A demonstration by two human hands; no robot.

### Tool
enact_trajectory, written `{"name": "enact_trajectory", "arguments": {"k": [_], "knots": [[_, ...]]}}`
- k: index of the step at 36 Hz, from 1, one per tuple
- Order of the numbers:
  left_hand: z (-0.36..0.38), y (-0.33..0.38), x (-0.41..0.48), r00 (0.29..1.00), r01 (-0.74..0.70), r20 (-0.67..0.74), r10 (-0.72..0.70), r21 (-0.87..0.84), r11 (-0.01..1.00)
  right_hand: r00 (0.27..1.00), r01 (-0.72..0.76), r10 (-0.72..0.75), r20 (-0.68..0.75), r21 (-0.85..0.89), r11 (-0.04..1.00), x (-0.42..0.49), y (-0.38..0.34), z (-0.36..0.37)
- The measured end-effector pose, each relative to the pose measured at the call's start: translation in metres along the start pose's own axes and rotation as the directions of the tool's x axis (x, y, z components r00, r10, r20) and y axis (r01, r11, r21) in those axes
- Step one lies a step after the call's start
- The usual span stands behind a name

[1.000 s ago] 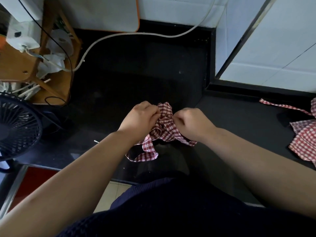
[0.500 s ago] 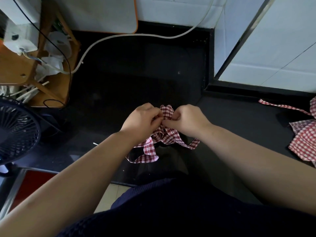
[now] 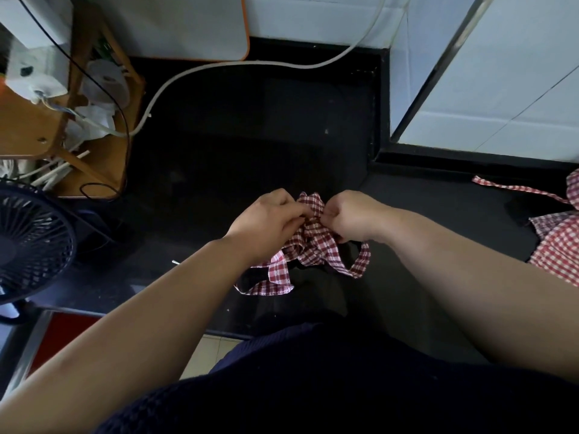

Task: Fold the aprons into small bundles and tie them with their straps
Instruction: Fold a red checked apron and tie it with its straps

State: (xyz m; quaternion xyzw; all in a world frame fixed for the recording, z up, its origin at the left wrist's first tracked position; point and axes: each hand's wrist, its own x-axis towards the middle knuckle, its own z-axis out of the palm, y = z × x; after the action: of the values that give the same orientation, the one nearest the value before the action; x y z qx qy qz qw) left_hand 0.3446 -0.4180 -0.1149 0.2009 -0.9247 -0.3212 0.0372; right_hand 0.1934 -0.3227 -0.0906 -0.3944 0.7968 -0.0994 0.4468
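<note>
Two bare hands are meeting at the middle of the view over a red-and-white checked apron (image 3: 308,245), which is lying bunched into a loose bundle on the black worktop (image 3: 250,136). The left hand (image 3: 269,222) is sitting at the bundle's 9 o'clock side, with its forearm extending from 7 o'clock. The right hand (image 3: 354,214) is sitting at the bundle's 3 o'clock side, with its forearm extending from 4 o'clock. Both hands are curling their fingers and pinching the checked cloth at the top of the bundle, knuckles almost touching; whether they are gripping a strap or the apron body, I cannot tell. One strap loop (image 3: 360,261) is hanging out at the bundle's 4 o'clock, and a flat end of cloth (image 3: 275,277) is trailing toward 7 o'clock, near the worktop's front edge. A second checked apron (image 3: 557,245) is lying spread out at the 3 o'clock edge of the view, well apart from the hands, with a thin strap (image 3: 517,189) running from it toward 10 o'clock. A dark fan (image 3: 28,242) is standing at 9 o'clock, a wooden rack (image 3: 31,126) is holding clutter at 10 o'clock, and a white cable (image 3: 219,67) is curving across the worktop at 12 o'clock, below a white board with an orange edge (image 3: 181,26).
</note>
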Motion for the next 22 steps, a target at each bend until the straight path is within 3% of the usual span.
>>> {"name": "enact_trajectory", "arguments": {"k": [3,10,14,17,19,22], "knots": [[0.001,-0.003,0.001,1.0,0.017,-0.007,-0.017,-0.007,1.0,0.984,0.077,-0.109,-0.139,-0.217,0.973,-0.002,0.002,0.007],[0.014,-0.001,-0.002,0.999,-0.033,-0.026,0.033,-0.008,0.999,0.978,0.072,-0.102,-0.181,-0.164,0.984,0.004,0.03,0.016],[0.013,0.0,-0.004,0.995,0.035,-0.087,-0.044,-0.099,0.994,0.983,0.063,-0.069,-0.171,-0.037,0.997,0.004,0.028,0.02],[0.007,-0.003,-0.009,0.957,0.23,-0.133,-0.258,-0.193,0.954,0.989,0.077,-0.057,-0.14,0.144,0.987,0.002,0.021,0.016],[0.003,-0.007,-0.014,0.905,0.369,-0.106,-0.411,-0.284,0.885,0.997,0.036,-0.006,-0.077,0.394,0.919,0.0,0.016,0.016],[0.0,-0.009,-0.022,0.858,0.491,0.023,-0.512,-0.329,0.807,0.998,-0.055,0.067,0.005,0.633,0.772,-0.003,0.009,0.02]]}}
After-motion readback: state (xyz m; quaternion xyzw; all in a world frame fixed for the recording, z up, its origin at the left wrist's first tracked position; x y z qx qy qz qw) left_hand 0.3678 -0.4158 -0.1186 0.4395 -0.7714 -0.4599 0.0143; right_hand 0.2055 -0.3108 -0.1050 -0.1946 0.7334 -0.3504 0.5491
